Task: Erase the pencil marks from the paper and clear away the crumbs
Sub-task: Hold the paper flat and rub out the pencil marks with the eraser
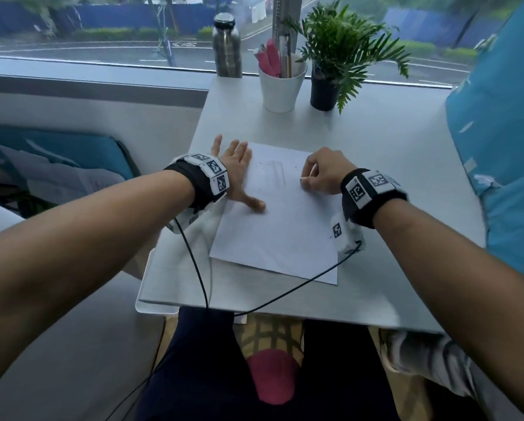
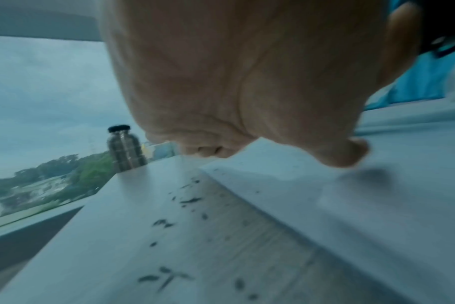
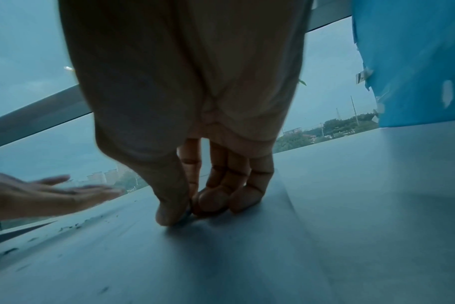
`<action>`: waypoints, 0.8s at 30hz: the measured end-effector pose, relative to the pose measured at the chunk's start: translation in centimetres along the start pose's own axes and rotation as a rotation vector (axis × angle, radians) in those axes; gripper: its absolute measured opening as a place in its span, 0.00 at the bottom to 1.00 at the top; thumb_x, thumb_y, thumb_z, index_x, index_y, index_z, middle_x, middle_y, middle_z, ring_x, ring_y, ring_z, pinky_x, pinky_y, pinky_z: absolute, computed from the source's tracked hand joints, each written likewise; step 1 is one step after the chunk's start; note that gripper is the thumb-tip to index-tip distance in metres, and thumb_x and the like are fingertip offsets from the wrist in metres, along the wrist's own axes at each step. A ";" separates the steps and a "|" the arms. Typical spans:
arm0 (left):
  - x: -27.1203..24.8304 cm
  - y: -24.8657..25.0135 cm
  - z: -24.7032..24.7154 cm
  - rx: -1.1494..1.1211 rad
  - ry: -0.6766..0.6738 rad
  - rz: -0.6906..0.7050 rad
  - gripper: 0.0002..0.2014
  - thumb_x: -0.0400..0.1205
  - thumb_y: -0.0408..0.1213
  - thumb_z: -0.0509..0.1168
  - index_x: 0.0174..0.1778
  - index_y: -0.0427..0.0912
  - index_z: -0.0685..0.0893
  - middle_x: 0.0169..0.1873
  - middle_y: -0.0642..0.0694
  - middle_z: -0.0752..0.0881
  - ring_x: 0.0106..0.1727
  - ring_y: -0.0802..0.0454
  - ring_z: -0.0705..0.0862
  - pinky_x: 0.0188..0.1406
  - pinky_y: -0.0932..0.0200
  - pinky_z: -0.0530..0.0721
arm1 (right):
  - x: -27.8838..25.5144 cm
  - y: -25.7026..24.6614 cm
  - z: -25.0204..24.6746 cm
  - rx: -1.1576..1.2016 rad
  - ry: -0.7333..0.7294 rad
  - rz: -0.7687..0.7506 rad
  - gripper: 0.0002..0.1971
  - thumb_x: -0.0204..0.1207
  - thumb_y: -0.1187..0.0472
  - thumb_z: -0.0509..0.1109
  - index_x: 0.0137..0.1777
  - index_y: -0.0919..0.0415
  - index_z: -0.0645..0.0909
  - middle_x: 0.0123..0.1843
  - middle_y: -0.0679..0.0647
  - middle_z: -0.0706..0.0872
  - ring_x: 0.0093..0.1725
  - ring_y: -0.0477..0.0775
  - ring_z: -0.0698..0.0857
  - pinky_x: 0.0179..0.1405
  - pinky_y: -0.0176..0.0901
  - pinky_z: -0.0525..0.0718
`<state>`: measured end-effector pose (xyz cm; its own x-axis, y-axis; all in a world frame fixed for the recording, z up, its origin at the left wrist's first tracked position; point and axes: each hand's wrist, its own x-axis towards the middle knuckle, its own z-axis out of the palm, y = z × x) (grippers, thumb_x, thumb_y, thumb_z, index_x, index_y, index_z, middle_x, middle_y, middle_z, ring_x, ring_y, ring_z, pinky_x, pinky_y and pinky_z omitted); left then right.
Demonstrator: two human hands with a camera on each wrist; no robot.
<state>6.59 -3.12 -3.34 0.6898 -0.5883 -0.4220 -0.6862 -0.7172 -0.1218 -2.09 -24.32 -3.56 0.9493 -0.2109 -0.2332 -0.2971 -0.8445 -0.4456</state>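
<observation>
A white sheet of paper (image 1: 279,226) lies on the grey table (image 1: 391,153), with faint pencil marks (image 1: 277,174) near its far edge. My left hand (image 1: 233,168) lies flat and spread over the sheet's left edge, thumb (image 1: 254,205) on the paper. My right hand (image 1: 324,173) rests on the paper's right part and pinches a small eraser (image 3: 189,212) between thumb and fingertips; only a bluish sliver of it shows. Dark eraser crumbs (image 2: 190,200) are scattered on the table just left of the paper (image 2: 325,205), and more crumbs (image 3: 70,227) show in the right wrist view.
At the table's far edge stand a steel bottle (image 1: 226,47), a white cup of pens (image 1: 280,86) and a potted plant (image 1: 330,65). A blue bag (image 1: 497,147) crowds the right side. Black wrist cables (image 1: 200,268) trail over the front edge. A white cloth (image 1: 200,235) lies under my left wrist.
</observation>
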 end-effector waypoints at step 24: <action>1.7 3.7 1.0 -0.329 -0.017 0.043 0.74 0.59 0.79 0.69 0.86 0.41 0.33 0.85 0.46 0.32 0.86 0.49 0.33 0.85 0.44 0.37 | 0.7 0.0 -0.5 0.029 -0.004 0.014 0.03 0.65 0.58 0.81 0.37 0.53 0.90 0.44 0.54 0.88 0.45 0.53 0.88 0.50 0.45 0.89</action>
<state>4.98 -6.42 -5.44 0.6563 -0.6159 -0.4357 -0.6007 -0.7760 0.1922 -1.35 -24.70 -3.31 0.9446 -0.2206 -0.2429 -0.3133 -0.8269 -0.4670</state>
